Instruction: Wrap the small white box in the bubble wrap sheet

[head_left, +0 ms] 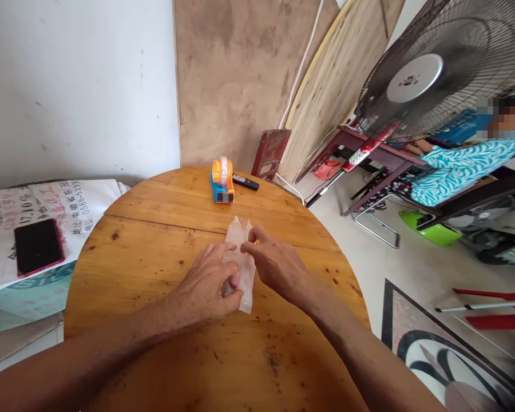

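A narrow white, translucent wrapped packet (242, 266), which looks like bubble wrap, lies lengthwise on the wooden table between my hands. My left hand (214, 274) rests over its left side, fingers bent and apart, thumb and fingertips touching it. At its upper right edge, my right hand (271, 254) has thumb and index finger drawn together; what is between them is too small to make out. Beyond the packet stands an orange and blue tape dispenser (222, 182) with a roll of clear tape. A black, pen-like object (246, 182) lies beside the dispenser.
The round wooden table (146, 269) has its far edge near a wall board. A phone (38, 246) lies on a white printed sack (83, 200) at left. To the right are a standing fan (416, 77), a seated person (450, 166) and a green basin (429, 228).
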Demonstrator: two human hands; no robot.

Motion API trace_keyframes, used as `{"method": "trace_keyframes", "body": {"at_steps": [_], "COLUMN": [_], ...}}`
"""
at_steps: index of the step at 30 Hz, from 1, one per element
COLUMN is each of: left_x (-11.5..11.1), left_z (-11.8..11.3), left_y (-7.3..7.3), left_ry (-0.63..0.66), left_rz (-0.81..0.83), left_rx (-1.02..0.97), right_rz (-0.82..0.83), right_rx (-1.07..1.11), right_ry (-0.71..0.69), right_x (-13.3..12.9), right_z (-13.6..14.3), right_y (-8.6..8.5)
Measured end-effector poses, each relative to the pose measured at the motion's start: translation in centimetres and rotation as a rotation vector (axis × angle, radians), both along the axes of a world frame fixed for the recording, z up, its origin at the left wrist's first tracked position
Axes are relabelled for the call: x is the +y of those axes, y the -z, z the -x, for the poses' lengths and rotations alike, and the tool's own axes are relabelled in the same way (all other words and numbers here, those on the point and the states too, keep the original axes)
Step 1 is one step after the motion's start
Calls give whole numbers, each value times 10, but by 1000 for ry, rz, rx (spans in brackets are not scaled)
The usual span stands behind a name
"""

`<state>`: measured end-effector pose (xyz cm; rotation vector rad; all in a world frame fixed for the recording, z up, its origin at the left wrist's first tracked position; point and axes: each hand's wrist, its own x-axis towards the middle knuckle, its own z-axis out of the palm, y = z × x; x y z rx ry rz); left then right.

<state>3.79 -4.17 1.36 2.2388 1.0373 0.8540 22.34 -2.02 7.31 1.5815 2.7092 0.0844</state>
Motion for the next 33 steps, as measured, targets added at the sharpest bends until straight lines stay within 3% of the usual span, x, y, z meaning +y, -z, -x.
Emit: {"method": "trace_keyframes", "body": {"at_steps": [7,15,21,24,30,33], "left_x": [3,3,-1,0,3,3], "left_z": [-2,-3,-2,-1,0,1], "left_y": [-1,-3,-3,-7,-12,-8], "left_ry": [80,91,16,42,147,140], "left_rz": [88,185,42,-47,6,27], "left_rx": [-39,-86,-60,-16,55,34], "right_rz": [-131,-11,34,64,66,57], "right_rx": [144,235,297,308,413,585], "right_ry": [54,-58,-131,-129,-50,138], "right_x": [-3,14,22,24,24,30], "right_z": [-12,1,-5,-5,-11,-24], "right_y": [13,30,47,50,46,42]}}
